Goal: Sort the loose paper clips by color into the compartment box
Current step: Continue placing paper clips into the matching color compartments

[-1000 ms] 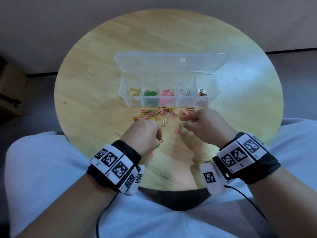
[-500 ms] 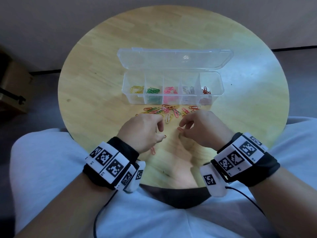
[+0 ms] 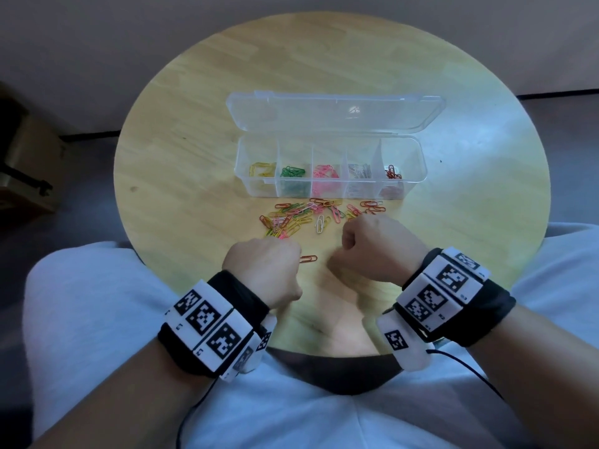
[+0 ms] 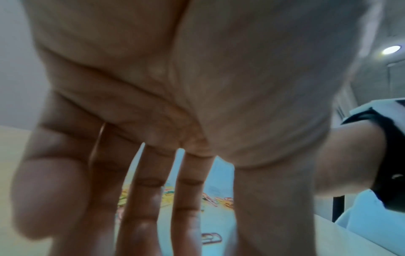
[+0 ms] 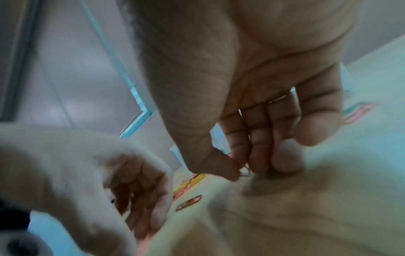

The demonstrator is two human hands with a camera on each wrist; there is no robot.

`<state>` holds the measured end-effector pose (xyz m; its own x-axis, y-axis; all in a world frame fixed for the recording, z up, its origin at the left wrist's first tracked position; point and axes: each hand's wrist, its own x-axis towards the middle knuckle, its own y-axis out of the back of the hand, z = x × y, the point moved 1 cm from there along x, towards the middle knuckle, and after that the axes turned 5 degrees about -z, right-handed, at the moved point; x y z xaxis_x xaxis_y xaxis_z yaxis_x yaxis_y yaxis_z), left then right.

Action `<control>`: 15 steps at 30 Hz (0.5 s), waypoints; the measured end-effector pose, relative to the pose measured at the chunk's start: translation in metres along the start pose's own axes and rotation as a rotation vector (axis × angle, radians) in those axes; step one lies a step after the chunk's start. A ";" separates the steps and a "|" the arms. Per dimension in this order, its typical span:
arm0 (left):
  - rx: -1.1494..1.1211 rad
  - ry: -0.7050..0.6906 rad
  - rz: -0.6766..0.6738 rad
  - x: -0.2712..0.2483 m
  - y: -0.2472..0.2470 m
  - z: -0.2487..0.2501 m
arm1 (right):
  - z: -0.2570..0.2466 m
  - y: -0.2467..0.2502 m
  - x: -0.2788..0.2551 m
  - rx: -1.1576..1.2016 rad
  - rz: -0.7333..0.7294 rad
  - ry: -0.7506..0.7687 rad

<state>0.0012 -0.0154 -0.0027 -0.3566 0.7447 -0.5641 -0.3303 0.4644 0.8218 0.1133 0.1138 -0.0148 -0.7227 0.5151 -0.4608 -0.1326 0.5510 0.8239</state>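
Your left hand point(image 3: 264, 270) hovers over the near part of the round wooden tabletop point(image 3: 181, 150), and the left wrist view shows its fingers point(image 4: 146, 199) straight and spread, gripping nothing. Just beside it, toward the table's middle, a single orange paper clip point(image 3: 308, 259) lies flat on the wood. Your right hand point(image 3: 377, 246) sits to the right of that clip with its fingers curled in; the right wrist view shows thumb and fingertips point(image 5: 258, 155) pinched on a small wire clip point(image 5: 245, 172) (its color is too blurred to tell). The loose paper clips point(image 3: 303, 217) lie scattered in a mixed heap between your hands and the compartment box point(image 3: 418, 176), close against the box's near wall. The clear box stands at the tabletop's center with its lid point(image 3: 334, 113) folded open toward the far edge, and its five compartments hold, left to right, yellow, green, pink, silver and red clips.
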 end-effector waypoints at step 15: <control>-0.070 -0.120 0.042 0.013 -0.007 -0.001 | 0.007 0.012 -0.003 1.276 -0.242 -0.028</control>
<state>-0.0014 -0.0098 -0.0158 -0.2655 0.8168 -0.5123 -0.3791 0.4001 0.8344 0.1186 0.1233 -0.0058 -0.7549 0.3202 -0.5723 0.4897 0.8558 -0.1670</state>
